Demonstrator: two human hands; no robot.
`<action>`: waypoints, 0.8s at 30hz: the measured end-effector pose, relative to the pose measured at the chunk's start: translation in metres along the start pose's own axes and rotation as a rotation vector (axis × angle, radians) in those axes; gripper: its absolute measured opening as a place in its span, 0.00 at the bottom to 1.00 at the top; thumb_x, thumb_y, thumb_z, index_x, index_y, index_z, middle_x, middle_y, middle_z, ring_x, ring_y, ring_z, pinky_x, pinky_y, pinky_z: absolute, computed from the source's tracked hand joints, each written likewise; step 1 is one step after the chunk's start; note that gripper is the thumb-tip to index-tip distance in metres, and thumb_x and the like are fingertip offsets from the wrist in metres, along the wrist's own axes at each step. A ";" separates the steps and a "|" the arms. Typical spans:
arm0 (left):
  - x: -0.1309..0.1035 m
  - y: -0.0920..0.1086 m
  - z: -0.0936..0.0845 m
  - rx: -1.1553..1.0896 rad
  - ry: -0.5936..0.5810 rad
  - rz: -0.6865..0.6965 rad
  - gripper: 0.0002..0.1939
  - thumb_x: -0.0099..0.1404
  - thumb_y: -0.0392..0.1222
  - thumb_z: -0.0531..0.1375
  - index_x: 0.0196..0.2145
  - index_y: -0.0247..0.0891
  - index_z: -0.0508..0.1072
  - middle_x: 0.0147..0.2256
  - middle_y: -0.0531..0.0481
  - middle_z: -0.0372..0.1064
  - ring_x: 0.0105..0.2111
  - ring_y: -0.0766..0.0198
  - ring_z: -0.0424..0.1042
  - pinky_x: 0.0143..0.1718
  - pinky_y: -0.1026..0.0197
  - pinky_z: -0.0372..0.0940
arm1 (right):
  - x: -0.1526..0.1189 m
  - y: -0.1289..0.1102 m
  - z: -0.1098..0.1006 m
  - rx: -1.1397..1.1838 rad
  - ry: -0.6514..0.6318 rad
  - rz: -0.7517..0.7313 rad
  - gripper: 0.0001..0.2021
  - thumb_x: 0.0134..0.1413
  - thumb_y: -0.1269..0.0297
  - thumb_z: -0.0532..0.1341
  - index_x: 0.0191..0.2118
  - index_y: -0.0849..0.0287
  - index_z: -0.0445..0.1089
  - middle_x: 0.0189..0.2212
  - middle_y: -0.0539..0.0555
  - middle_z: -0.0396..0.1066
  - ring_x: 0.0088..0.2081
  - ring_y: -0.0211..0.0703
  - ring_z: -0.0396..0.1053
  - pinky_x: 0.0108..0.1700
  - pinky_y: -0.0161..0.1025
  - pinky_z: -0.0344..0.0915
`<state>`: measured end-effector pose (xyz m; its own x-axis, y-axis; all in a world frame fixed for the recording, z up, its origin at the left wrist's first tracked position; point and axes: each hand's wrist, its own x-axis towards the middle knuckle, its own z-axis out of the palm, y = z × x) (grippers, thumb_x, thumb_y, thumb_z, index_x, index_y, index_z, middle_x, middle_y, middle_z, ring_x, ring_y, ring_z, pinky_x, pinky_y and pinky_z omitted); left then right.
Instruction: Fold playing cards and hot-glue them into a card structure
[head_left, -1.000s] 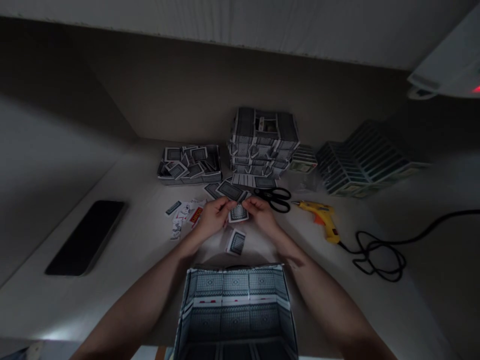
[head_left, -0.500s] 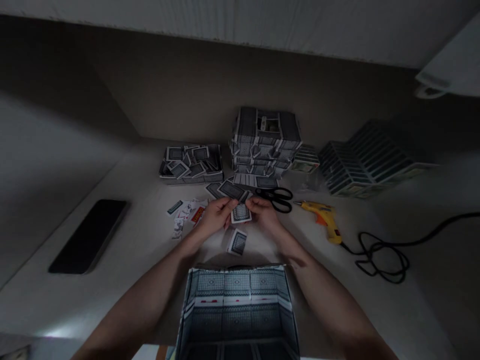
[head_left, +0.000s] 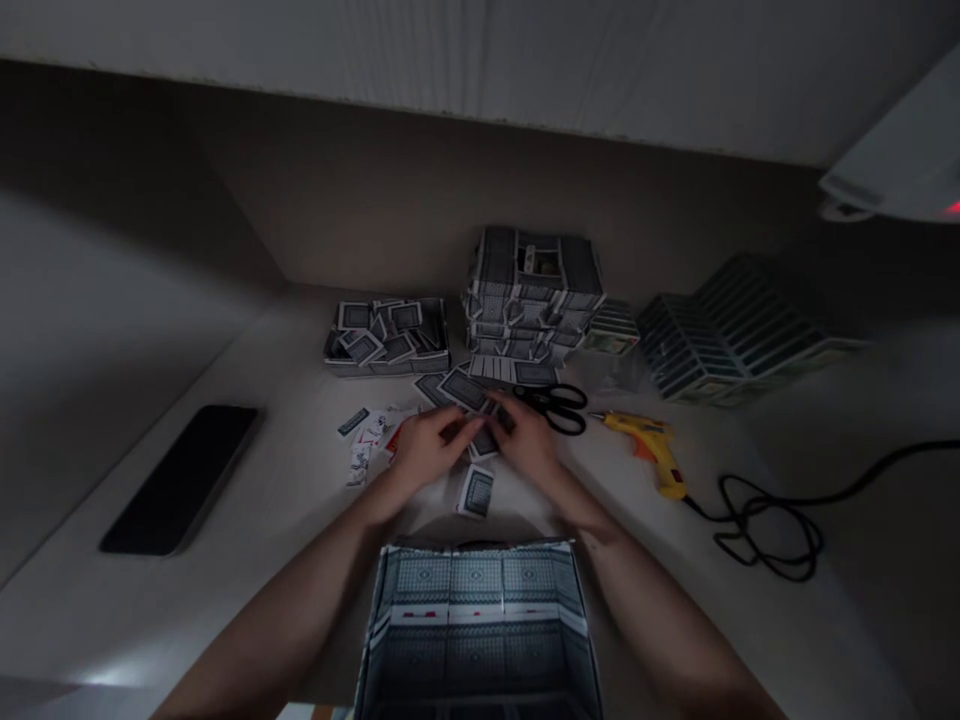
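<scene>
Both hands meet over the middle of the table. My left hand [head_left: 435,442] has its thumb and fingers closed at the left edge of a patterned card [head_left: 482,442]. My right hand [head_left: 527,432] touches the same card from the right, its fingers bent over the loose cards [head_left: 463,388] behind; its exact grip is hard to make out. A small folded card piece [head_left: 476,491] lies just in front. Nearest to me stands an open box made of cards [head_left: 476,575]. Behind the hands rises a stacked card structure [head_left: 534,290].
Black scissors [head_left: 559,408] and a yellow glue gun [head_left: 649,445] with a looped cord lie right. A card tray [head_left: 386,368] stands back left, near cut scraps [head_left: 360,460]. A black phone [head_left: 180,480] lies far left. Packed card boxes [head_left: 742,330] stand back right.
The card between my hands has tilted and is now more covered by my fingers. My right fingers have moved slightly left. The whole view has shifted a little.
</scene>
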<state>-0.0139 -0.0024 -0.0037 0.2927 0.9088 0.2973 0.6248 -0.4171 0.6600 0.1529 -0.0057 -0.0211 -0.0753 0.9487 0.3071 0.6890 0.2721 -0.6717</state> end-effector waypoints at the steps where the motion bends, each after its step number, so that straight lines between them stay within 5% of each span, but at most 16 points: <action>1: 0.001 -0.001 -0.001 0.024 0.075 -0.004 0.14 0.60 0.48 0.53 0.24 0.36 0.67 0.22 0.54 0.63 0.23 0.69 0.62 0.25 0.66 0.54 | -0.001 -0.002 0.000 -0.092 -0.046 0.001 0.19 0.52 0.62 0.56 0.51 0.55 0.65 0.44 0.55 0.71 0.41 0.46 0.70 0.41 0.41 0.64; 6: 0.009 -0.011 -0.002 0.060 0.276 -0.040 0.12 0.62 0.43 0.51 0.40 0.36 0.67 0.37 0.46 0.68 0.40 0.60 0.67 0.40 0.59 0.62 | -0.005 -0.010 0.000 -0.256 -0.141 0.018 0.19 0.53 0.58 0.55 0.51 0.52 0.64 0.38 0.55 0.74 0.35 0.47 0.71 0.37 0.42 0.65; 10: 0.012 -0.016 0.004 0.042 0.167 -0.025 0.17 0.64 0.44 0.50 0.49 0.37 0.62 0.46 0.44 0.67 0.47 0.59 0.65 0.48 0.55 0.60 | -0.004 -0.010 0.000 -0.173 -0.063 -0.033 0.23 0.50 0.56 0.58 0.52 0.55 0.62 0.50 0.55 0.65 0.47 0.47 0.66 0.45 0.41 0.64; 17: 0.009 -0.013 0.004 -0.039 0.083 -0.050 0.18 0.66 0.46 0.46 0.50 0.38 0.64 0.47 0.46 0.67 0.47 0.60 0.66 0.48 0.56 0.61 | -0.002 -0.008 0.003 -0.160 -0.060 0.040 0.25 0.48 0.57 0.58 0.54 0.57 0.60 0.50 0.59 0.65 0.46 0.50 0.66 0.44 0.45 0.63; 21: 0.009 -0.013 0.003 -0.129 0.173 -0.051 0.16 0.65 0.46 0.47 0.47 0.39 0.66 0.46 0.46 0.67 0.47 0.61 0.65 0.50 0.55 0.60 | -0.003 -0.004 0.003 0.028 -0.004 0.068 0.30 0.40 0.62 0.63 0.53 0.58 0.60 0.46 0.59 0.67 0.44 0.50 0.66 0.43 0.45 0.63; 24: 0.009 -0.014 0.003 -0.272 0.224 -0.036 0.17 0.65 0.46 0.47 0.49 0.39 0.64 0.48 0.45 0.65 0.49 0.61 0.63 0.52 0.53 0.58 | -0.001 -0.004 0.000 0.376 0.036 0.172 0.29 0.38 0.61 0.64 0.51 0.56 0.61 0.44 0.57 0.69 0.33 0.42 0.68 0.34 0.39 0.64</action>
<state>-0.0173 0.0110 -0.0125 0.0894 0.9145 0.3947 0.4077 -0.3951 0.8232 0.1502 -0.0078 -0.0195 0.0481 0.9811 0.1875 0.3777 0.1560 -0.9127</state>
